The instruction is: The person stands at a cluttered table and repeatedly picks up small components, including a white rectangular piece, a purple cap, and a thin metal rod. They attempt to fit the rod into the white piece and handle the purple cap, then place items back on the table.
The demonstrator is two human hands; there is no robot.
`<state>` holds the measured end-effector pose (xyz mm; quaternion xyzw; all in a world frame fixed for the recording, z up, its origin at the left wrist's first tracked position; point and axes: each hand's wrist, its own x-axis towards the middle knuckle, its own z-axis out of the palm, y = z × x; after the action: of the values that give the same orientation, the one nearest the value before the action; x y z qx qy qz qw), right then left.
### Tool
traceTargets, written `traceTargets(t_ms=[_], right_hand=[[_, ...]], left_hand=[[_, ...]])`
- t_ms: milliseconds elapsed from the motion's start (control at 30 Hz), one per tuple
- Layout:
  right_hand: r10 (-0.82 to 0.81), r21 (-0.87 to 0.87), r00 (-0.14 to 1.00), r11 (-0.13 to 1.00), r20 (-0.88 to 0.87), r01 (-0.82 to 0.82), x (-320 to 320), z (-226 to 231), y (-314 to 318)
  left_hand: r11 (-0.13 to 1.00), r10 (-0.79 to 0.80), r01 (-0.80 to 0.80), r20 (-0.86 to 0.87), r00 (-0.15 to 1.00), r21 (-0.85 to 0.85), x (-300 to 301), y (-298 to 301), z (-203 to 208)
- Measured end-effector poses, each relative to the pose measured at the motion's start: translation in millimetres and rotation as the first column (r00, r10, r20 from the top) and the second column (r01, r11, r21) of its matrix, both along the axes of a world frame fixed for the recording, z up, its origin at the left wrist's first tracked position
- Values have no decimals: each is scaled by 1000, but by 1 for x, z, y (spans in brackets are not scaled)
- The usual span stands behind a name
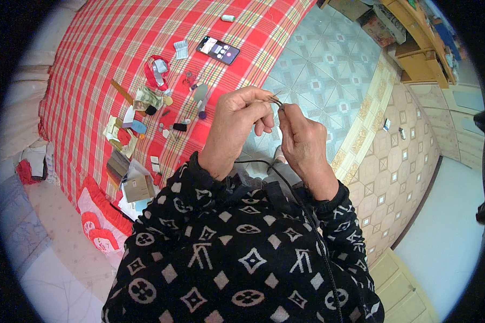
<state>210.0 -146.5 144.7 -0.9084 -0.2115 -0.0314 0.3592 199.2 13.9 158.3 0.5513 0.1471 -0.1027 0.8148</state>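
Note:
My left hand (238, 121) is raised in front of my chest with thumb and forefinger pinched together. Facing it, my right hand (303, 134) has its fingertips closed, almost meeting the left ones. Between the two pinches spans a small, thin, dark piece (275, 100), forked or doubled at its left end; its kind is too small to make out. The other fingers of my left hand curl in toward the palm. A dark cord (291, 185) hangs below the hands, in front of my black patterned top.
At left is a bed with a red plaid cover (102, 46). On it lie a phone (217, 50), a thread spool (228, 18), a red ribbon-like bundle (157, 72), scissors (189, 79), several small sundries and an open cardboard box (139, 188). Tiled floor (318, 75) and wooden furniture (423, 59) are at right.

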Motion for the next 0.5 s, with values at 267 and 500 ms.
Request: traceTargets(t_ms=[267,500], right_hand=[[-74,201,989,975,-130,99,-1,0,0],[101,555,803,772,-588,309,7,11,-5]], left_hand=[[996,1,-2,9,1000,90,-3,4,0],[993,-59,57,21,998,99,-11,2,1]])
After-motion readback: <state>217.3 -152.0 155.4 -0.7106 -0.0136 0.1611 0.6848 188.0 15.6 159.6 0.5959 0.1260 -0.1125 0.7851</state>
